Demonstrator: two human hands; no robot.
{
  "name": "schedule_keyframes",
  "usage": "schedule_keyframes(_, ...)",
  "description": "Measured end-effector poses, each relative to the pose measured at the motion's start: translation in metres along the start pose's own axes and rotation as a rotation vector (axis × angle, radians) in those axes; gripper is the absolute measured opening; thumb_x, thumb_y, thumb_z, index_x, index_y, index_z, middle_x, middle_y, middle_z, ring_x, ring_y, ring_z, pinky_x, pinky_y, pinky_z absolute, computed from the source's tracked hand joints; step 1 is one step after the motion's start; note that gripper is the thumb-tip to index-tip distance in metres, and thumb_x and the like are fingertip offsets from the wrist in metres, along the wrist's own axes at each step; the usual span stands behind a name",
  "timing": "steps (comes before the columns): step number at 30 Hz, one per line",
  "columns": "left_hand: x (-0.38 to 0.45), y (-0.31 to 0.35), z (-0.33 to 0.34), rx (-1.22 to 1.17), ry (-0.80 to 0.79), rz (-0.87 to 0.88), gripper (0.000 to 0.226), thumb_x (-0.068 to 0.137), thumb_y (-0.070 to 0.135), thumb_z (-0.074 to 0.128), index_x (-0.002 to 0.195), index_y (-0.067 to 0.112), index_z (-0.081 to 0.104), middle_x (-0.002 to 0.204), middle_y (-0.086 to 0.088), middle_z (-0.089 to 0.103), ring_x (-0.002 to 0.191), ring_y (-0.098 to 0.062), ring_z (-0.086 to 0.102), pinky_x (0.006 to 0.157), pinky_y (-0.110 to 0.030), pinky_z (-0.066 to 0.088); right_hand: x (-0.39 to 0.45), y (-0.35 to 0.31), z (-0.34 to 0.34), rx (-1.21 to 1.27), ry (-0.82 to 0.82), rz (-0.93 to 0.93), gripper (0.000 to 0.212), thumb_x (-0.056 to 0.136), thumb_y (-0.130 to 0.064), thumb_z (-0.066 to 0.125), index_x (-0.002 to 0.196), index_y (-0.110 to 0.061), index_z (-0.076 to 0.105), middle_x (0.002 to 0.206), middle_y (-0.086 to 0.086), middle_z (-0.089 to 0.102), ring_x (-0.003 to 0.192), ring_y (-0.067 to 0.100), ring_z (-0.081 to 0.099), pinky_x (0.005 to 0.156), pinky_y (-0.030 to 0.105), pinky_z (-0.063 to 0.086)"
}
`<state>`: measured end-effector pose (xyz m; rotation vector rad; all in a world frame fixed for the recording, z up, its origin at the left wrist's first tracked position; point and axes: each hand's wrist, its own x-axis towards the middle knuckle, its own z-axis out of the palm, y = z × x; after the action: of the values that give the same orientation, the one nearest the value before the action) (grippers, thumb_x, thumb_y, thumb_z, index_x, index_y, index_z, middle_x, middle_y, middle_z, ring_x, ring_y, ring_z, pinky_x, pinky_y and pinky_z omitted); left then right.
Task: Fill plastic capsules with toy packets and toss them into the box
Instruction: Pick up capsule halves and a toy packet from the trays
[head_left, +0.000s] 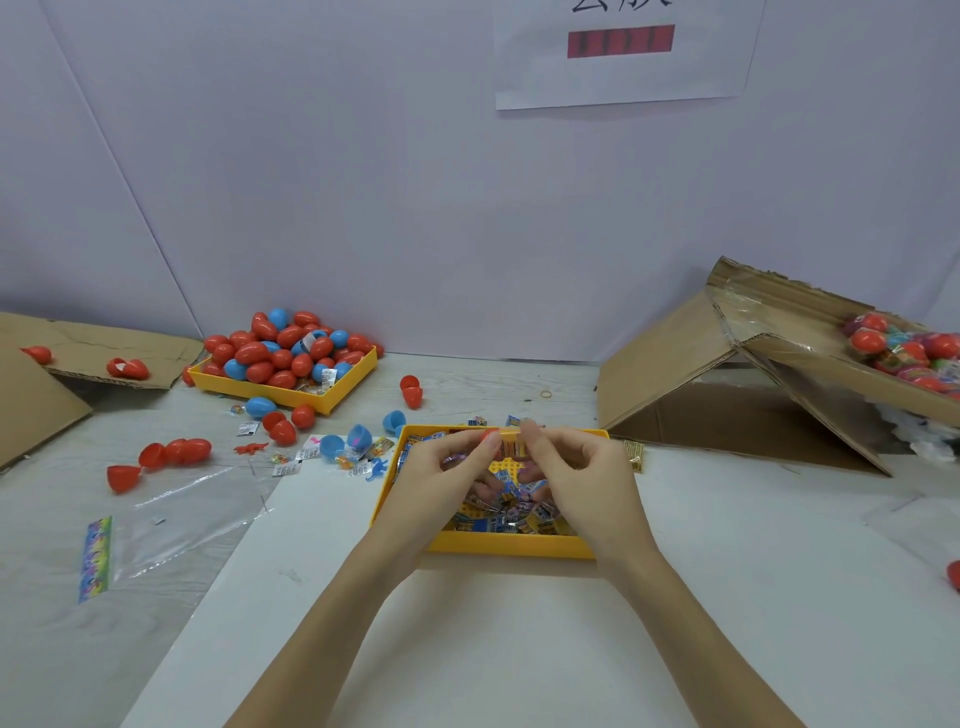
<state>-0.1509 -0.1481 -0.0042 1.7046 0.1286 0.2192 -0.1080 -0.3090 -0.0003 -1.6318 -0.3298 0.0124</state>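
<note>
Both my hands hover over a yellow tray (498, 543) full of small blue and white toy packets (511, 506). My left hand (441, 470) pinches a red capsule piece (489, 436) at its fingertips. My right hand (566, 467) pinches a small packet (514, 446) right next to that capsule. A second yellow tray (291, 392) at the back left is heaped with red and blue capsules (283, 345). The cardboard box (810, 353) at the right lies tilted, with filled capsules (914, 353) inside it.
Loose red and blue capsule halves (171, 454) and small packets (285, 467) lie scattered left of the near tray. A clear plastic bag (171, 525) lies at the left. Flat cardboard (78, 358) sits at the far left. White paper (467, 623) covers the table in front of me.
</note>
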Motion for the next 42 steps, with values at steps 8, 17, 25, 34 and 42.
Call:
schedule_keyframes(8, -0.004, 0.008, 0.000, -0.045, 0.018, 0.126, 0.023, 0.091, 0.035, 0.070, 0.111, 0.025, 0.066, 0.087, -0.003, 0.074, 0.079, -0.022, 0.074, 0.076, -0.029, 0.061, 0.001, 0.001, -0.004, 0.188, -0.053, 0.041, 0.013, 0.090, -0.018, 0.078, 0.103, -0.016, 0.076, 0.092, -0.002, 0.080, 0.088, 0.013, 0.076, 0.074, 0.022, 0.060)
schedule_keyframes(17, -0.004, 0.008, -0.001, 0.002, 0.003, 0.152, 0.024, 0.097, 0.023, 0.065, 0.121, 0.023, 0.069, 0.086, 0.001, 0.076, 0.078, -0.017, 0.073, 0.075, -0.025, 0.060, 0.001, 0.001, -0.004, 0.182, -0.021, 0.031, 0.017, 0.089, -0.023, 0.079, 0.106, -0.022, 0.076, 0.097, -0.005, 0.079, 0.094, 0.012, 0.076, 0.084, 0.027, 0.061)
schedule_keyframes(25, -0.003, 0.008, 0.000, -0.015, 0.012, 0.147, 0.028, 0.093, 0.030, 0.067, 0.119, 0.024, 0.070, 0.088, 0.000, 0.076, 0.076, -0.016, 0.073, 0.073, -0.025, 0.060, -0.002, 0.001, -0.001, 0.109, 0.017, 0.010, 0.020, 0.091, -0.024, 0.078, 0.109, -0.019, 0.076, 0.097, -0.007, 0.079, 0.094, 0.009, 0.074, 0.083, 0.022, 0.060)
schedule_keyframes(34, -0.005, 0.005, 0.003, 0.022, 0.052, 0.265, 0.033, 0.093, 0.027, 0.071, 0.126, 0.026, 0.068, 0.099, 0.006, 0.077, 0.087, -0.017, 0.075, 0.073, -0.023, 0.060, -0.002, -0.003, -0.003, 0.242, -0.085, 0.098, 0.022, 0.091, -0.019, 0.076, 0.112, -0.014, 0.075, 0.101, 0.002, 0.079, 0.098, 0.017, 0.076, 0.087, 0.027, 0.060)
schedule_keyframes(42, -0.006, 0.009, 0.002, 0.140, 0.112, 0.428, 0.037, 0.085, 0.034, 0.074, 0.121, 0.032, 0.070, 0.095, 0.009, 0.074, 0.090, -0.014, 0.071, 0.079, -0.023, 0.059, 0.002, -0.018, -0.014, 0.706, -0.301, 0.474, 0.029, 0.089, -0.029, 0.076, 0.103, -0.005, 0.081, 0.111, 0.017, 0.076, 0.105, 0.025, 0.075, 0.082, 0.029, 0.061)
